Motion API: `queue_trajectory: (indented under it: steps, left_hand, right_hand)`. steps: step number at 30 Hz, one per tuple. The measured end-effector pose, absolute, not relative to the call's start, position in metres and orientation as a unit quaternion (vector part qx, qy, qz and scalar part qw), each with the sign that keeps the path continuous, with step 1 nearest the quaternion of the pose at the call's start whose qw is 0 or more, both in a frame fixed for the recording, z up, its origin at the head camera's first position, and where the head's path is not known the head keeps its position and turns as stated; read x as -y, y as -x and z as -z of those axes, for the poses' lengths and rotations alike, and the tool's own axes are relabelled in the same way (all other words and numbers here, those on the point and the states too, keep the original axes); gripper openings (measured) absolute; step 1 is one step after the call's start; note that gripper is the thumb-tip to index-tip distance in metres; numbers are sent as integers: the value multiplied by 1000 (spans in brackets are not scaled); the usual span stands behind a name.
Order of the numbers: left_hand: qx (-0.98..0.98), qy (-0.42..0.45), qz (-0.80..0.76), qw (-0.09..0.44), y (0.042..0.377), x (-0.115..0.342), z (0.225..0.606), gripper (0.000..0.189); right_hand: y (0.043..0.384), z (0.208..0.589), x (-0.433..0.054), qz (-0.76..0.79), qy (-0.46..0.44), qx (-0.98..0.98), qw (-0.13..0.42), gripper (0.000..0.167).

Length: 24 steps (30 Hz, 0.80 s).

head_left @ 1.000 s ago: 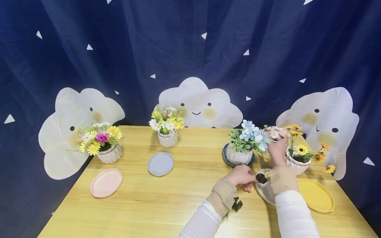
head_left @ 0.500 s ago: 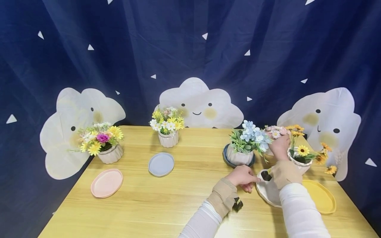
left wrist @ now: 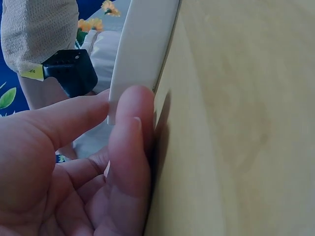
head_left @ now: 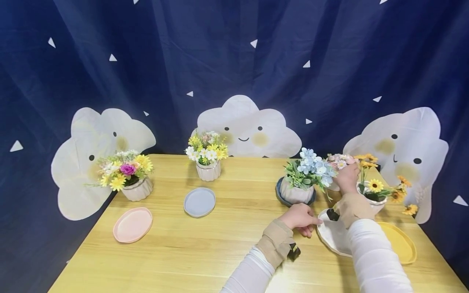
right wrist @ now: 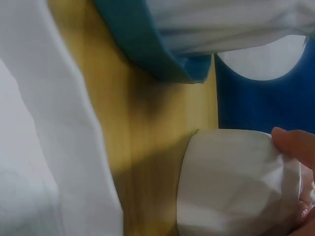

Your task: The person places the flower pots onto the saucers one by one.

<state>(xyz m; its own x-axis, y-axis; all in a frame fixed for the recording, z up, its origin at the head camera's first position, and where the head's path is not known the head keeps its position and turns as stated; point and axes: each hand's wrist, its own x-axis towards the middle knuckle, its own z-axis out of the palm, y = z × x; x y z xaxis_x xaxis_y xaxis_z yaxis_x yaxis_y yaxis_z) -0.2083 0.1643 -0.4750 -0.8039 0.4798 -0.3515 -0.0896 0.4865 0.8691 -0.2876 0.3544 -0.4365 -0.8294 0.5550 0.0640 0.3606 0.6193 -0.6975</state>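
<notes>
My left hand (head_left: pixel 300 217) pinches the near-left rim of a white plate (head_left: pixel 334 240) between thumb and fingers. In the left wrist view the plate's edge (left wrist: pixel 142 44) stands between the thumb and a fingertip. Beyond the plate, my right hand (head_left: pixel 347 179) grips a flowerpot by its rim; its pink and white flowers (head_left: pixel 338 160) show above the hand. The right wrist view has this white pot (right wrist: pixel 231 182) close up, with the thumb (right wrist: pixel 290 140) at its rim. Whether its base touches the table is hard to tell.
A pot of blue flowers (head_left: pixel 296 193) stands in a dark blue plate, left of my right hand. To the right are a pot of orange flowers (head_left: pixel 377 201) and a yellow plate (head_left: pixel 403 246). Further left: two flowerpots, a blue-grey plate (head_left: pixel 199 202) and a pink plate (head_left: pixel 132 224).
My right hand and forearm have moved slightly right, showing more of the white plate. The left thumb reaches further over the plate's rim. The view has drifted slightly.
</notes>
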Motion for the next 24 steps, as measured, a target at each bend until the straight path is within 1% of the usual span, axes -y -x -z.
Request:
queue_trajectory:
  steps: [5, 13, 24]
  left_hand:
    - [-810, -122, -493, 293, 209, -165, 475, 19]
    - [-809, -126, -495, 291, 211, -165, 476, 18]
    - [-809, -124, -496, 292, 211, -165, 476, 18]
  right_hand:
    - [290, 436, -358, -346, 264, 891, 133, 77]
    - [293, 433, -358, -366, 277, 876, 148, 81]
    - [291, 435, -357, -359, 280, 880, 132, 89]
